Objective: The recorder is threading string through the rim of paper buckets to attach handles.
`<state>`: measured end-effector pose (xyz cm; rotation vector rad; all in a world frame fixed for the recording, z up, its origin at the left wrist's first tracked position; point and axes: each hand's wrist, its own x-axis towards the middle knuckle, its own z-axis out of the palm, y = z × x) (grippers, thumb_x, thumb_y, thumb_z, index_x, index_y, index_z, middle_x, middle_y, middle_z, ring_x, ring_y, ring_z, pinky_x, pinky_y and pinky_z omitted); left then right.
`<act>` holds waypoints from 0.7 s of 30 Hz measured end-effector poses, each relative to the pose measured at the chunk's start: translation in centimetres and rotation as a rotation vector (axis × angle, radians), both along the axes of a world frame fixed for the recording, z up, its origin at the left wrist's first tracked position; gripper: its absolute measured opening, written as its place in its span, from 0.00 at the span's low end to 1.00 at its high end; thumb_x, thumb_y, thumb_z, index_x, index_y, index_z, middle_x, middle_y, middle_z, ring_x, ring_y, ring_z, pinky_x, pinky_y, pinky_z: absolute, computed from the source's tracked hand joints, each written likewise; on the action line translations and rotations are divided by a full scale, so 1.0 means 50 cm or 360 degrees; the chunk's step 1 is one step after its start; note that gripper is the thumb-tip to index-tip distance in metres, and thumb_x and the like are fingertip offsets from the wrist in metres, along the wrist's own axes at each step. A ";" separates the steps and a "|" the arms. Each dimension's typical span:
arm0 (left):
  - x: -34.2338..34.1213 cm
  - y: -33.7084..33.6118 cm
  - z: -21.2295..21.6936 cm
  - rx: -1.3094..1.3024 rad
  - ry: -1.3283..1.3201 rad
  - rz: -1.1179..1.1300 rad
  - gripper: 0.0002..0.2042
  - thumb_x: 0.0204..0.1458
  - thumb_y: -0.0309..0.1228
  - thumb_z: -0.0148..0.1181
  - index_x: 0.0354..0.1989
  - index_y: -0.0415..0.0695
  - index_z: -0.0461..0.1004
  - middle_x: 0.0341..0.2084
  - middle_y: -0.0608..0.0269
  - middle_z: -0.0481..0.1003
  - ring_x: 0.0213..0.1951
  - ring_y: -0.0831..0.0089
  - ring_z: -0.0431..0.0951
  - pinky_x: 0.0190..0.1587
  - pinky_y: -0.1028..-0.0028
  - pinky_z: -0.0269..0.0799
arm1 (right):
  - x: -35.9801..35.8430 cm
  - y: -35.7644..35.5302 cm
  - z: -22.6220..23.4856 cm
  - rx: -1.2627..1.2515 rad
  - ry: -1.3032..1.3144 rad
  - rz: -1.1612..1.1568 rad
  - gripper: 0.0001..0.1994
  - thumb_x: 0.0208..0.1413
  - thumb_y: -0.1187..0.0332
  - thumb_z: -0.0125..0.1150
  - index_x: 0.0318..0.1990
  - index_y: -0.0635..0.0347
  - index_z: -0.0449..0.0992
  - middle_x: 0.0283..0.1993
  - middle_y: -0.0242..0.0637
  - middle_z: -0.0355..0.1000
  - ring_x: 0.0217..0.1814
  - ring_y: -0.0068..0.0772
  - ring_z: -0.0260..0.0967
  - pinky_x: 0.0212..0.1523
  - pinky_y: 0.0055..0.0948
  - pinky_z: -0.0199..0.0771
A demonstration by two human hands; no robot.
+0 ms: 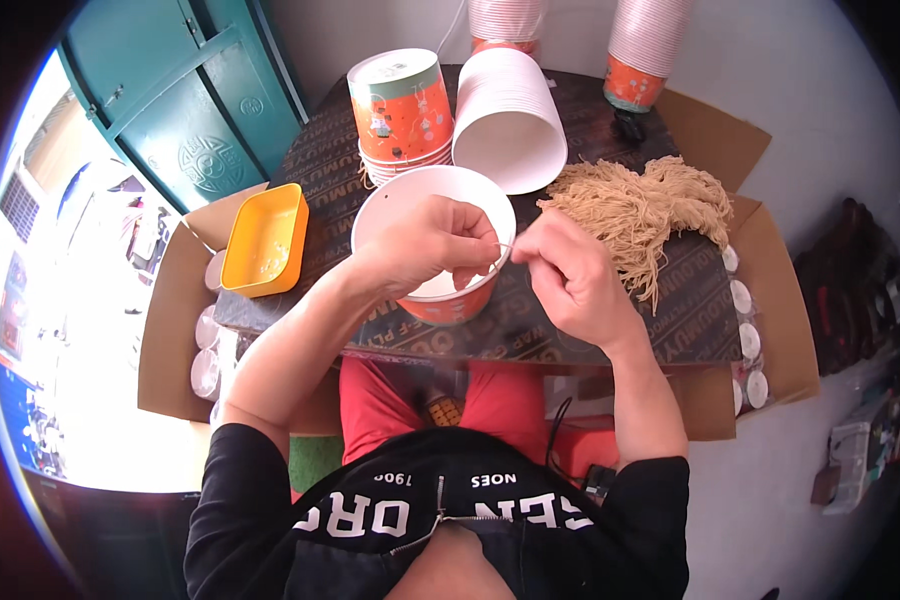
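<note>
My left hand (432, 240) grips the rim of an orange paper cup (448, 300) with a white inside, standing at the near edge of a dark board (610, 330). My right hand (568, 275) is just right of the cup, its fingertips pinched on a thin tan string (503, 250) that runs across to my left fingers at the cup's rim. A heap of the same tan strings (640, 205) lies on the board to the right.
A stack of orange cups (402, 110) and a stack lying on its side (510, 115) sit behind. Two tall upside-down cup stacks (645, 50) stand at the back. A yellow tray (265, 240) is on the left. An open cardboard box (770, 300) with white lids lies under the board.
</note>
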<state>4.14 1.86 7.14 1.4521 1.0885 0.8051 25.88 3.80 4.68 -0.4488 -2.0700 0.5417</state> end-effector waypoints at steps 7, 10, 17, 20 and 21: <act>0.007 0.001 0.004 -0.0020 -0.0092 -0.0063 0.03 0.54 0.20 0.60 0.32 0.34 0.74 0.23 0.63 0.73 0.25 0.80 0.72 0.29 0.80 0.66 | 0.007 -0.012 -0.033 -0.0051 0.0069 -0.0252 0.12 0.50 0.82 0.61 0.44 0.65 0.78 0.39 0.42 0.70 0.36 0.41 0.73 0.36 0.34 0.73; 0.008 0.002 0.004 -0.0014 -0.0087 -0.0070 0.03 0.53 0.20 0.60 0.31 0.34 0.73 0.24 0.63 0.74 0.25 0.80 0.72 0.29 0.80 0.66 | -0.002 -0.014 -0.035 -0.0142 0.0077 -0.0203 0.13 0.51 0.81 0.62 0.45 0.67 0.77 0.41 0.43 0.69 0.39 0.42 0.73 0.38 0.34 0.73; 0.016 0.015 0.004 0.0175 0.0092 -0.0011 0.02 0.52 0.21 0.61 0.30 0.36 0.75 0.24 0.65 0.75 0.25 0.81 0.73 0.30 0.81 0.68 | 0.005 0.020 -0.064 0.0047 0.0136 -0.0275 0.13 0.51 0.79 0.61 0.46 0.67 0.76 0.42 0.45 0.69 0.44 0.45 0.71 0.46 0.35 0.72; 0.024 0.025 0.009 0.0365 0.0234 0.0006 0.03 0.52 0.23 0.60 0.30 0.35 0.76 0.24 0.65 0.75 0.25 0.80 0.73 0.31 0.80 0.69 | 0.008 0.033 -0.099 0.0134 0.0181 -0.0342 0.15 0.50 0.79 0.61 0.47 0.68 0.76 0.43 0.44 0.68 0.46 0.44 0.71 0.46 0.35 0.72; 0.027 0.031 0.003 0.0386 0.0241 0.0031 0.04 0.53 0.24 0.60 0.30 0.35 0.76 0.24 0.65 0.75 0.26 0.80 0.73 0.32 0.80 0.69 | 0.007 0.039 -0.112 0.0174 0.0196 -0.0364 0.14 0.50 0.81 0.60 0.45 0.70 0.77 0.42 0.44 0.68 0.45 0.44 0.71 0.45 0.34 0.72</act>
